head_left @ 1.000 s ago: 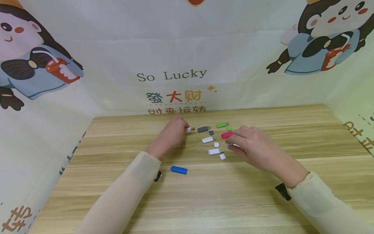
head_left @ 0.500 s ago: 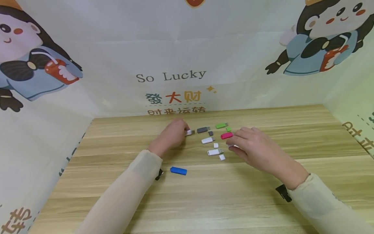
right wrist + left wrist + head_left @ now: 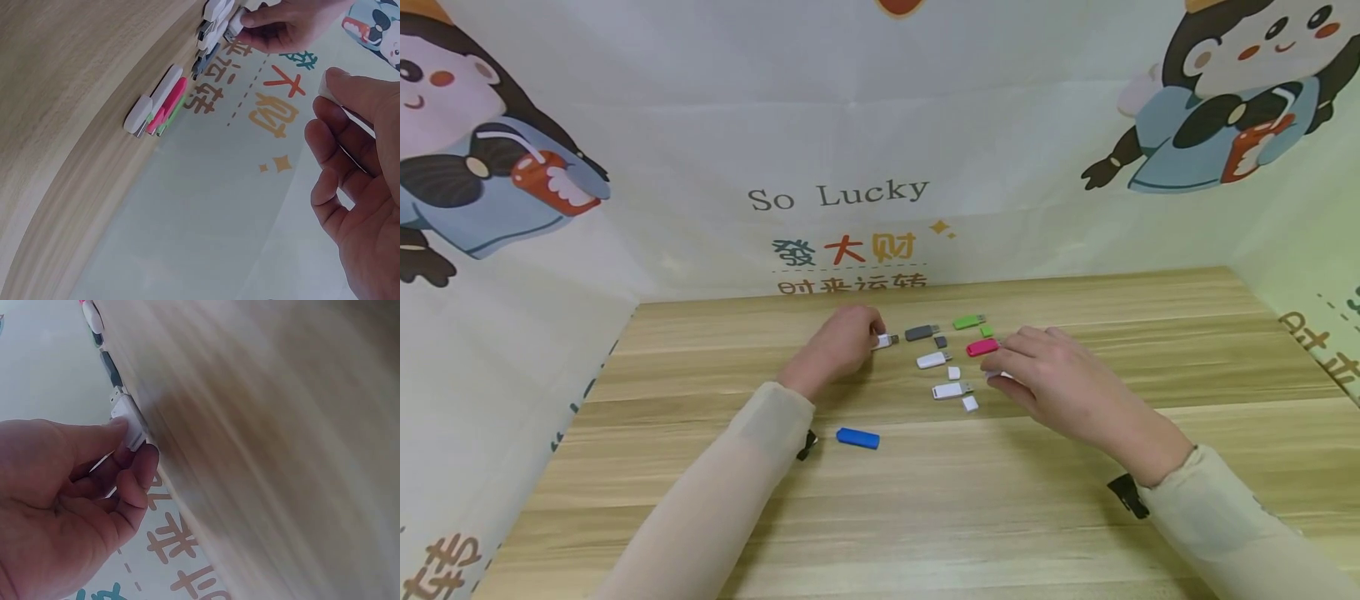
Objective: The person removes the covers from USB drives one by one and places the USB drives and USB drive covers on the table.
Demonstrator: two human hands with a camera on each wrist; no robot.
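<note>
My left hand (image 3: 844,340) pinches a white USB stick (image 3: 129,419) between thumb and fingers, low at the tabletop, its metal plug pointing right in the head view. Just right of that plug lies a dark grey USB stick (image 3: 919,333) with a grey cap (image 3: 941,342) beside it. Over on the right, my right hand (image 3: 1037,367) holds a small white cap (image 3: 325,86) between thumb and index finger; the head view shows only a sliver of it. Close to those fingertips lies a pink USB stick (image 3: 982,347), its plug end partly covered by the hand.
A green USB stick (image 3: 967,322) and green cap (image 3: 987,332) lie at the back. Two white USB sticks, an upper one (image 3: 932,360) and a lower one (image 3: 951,391), each have a white cap nearby. A blue stick (image 3: 858,438) lies nearer the front. A printed cloth wall (image 3: 1037,233) borders the table (image 3: 925,517).
My left hand has come slightly nearer the front with the white USB stick still pinched. The right hand stays nearly in place, holding the cap.
</note>
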